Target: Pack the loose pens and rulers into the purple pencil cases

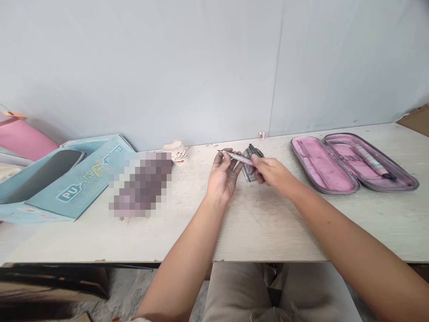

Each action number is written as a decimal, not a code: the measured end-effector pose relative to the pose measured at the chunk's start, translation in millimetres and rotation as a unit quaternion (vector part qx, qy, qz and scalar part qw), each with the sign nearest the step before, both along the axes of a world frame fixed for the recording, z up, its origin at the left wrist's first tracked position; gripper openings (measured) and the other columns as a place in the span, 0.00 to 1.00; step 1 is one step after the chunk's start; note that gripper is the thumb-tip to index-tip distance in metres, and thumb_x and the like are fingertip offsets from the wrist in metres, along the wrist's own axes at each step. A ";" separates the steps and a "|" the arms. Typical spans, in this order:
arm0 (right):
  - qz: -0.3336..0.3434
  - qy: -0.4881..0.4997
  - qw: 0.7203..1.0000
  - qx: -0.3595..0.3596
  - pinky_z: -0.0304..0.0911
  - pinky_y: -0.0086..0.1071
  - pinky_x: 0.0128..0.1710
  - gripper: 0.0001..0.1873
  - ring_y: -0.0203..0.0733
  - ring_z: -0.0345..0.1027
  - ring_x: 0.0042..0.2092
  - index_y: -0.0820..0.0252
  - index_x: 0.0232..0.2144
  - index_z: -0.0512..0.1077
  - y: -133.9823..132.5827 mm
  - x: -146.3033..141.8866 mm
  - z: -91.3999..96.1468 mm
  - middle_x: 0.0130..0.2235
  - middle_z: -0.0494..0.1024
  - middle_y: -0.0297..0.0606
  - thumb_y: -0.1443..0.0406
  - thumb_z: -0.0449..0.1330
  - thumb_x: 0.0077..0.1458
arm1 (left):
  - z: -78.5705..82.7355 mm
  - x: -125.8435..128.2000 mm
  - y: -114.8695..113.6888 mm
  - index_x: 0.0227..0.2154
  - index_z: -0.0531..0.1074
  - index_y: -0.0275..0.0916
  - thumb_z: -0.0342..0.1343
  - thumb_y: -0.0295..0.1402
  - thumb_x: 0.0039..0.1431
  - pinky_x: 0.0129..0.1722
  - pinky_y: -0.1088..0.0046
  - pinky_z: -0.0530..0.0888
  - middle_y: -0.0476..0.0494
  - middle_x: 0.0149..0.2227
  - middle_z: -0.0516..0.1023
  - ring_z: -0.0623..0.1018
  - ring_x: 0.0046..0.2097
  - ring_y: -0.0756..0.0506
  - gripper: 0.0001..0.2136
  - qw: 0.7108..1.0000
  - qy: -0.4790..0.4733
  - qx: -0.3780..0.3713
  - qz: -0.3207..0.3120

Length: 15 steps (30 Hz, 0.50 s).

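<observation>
A slim pen (238, 157) with a pale, pinkish barrel is held between my two hands above the table. My left hand (221, 176) is closed, its thumb and fingers pinching the pen close to the pointed end. My right hand (271, 172) grips the opposite end of the barrel. Just beneath and behind the right fingers show a black pen or marker (254, 150) and a clear, flat item (248, 173). Whether the right hand also holds these or they lie on the table, I cannot tell.
To the right lies an unzipped pink pencil case (323, 172) with a thick marker (373, 161) inside. A paper cup (178, 153) stands by the wall, beside a pixelated pinkish-purple object (142, 185). At left is an open blue box (90, 176). The table's front edge (268, 260) crosses below my arms.
</observation>
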State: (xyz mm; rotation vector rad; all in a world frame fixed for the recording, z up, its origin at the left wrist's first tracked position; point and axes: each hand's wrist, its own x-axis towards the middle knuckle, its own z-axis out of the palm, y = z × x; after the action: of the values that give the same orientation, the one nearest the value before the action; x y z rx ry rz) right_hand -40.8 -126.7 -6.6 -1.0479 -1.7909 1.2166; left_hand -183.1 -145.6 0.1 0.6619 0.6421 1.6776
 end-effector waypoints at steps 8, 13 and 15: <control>-0.131 -0.027 0.971 0.196 0.57 0.30 0.32 0.15 0.38 0.64 0.32 0.57 0.38 0.68 5.1 11.6 1.7 0.33 0.74 0.36 0.56 0.48 0.55 | -10.1 -0.3 0.3 0.28 0.68 0.38 0.63 0.32 0.44 0.36 0.76 0.71 0.54 0.24 0.67 0.70 0.28 0.56 0.10 0.994 0.081 -0.067 0.023; -0.124 -0.038 0.981 0.144 0.54 0.29 0.27 0.14 0.34 0.59 0.26 0.58 0.29 0.68 13.6 16.3 -4.5 0.25 0.69 0.32 0.55 0.50 0.54 | -13.7 -0.9 1.3 0.29 0.69 0.38 0.63 0.32 0.44 0.34 0.77 0.71 0.53 0.25 0.68 0.71 0.29 0.55 0.10 0.993 0.095 -0.073 0.017; -0.108 0.020 0.983 0.146 0.54 0.28 0.29 0.13 0.33 0.60 0.28 0.57 0.36 0.67 17.9 18.1 -7.9 0.32 0.71 0.32 0.57 0.55 0.51 | -14.7 -1.1 1.4 0.29 0.69 0.38 0.63 0.32 0.44 0.34 0.77 0.71 0.53 0.25 0.68 0.71 0.29 0.55 0.10 0.992 0.099 -0.070 0.018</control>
State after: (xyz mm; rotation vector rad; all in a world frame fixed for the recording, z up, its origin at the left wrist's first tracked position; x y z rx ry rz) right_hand -22.7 -108.8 -14.4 -1.0078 -1.7120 0.8096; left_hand -184.1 -144.1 -14.6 0.7231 0.9096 1.5950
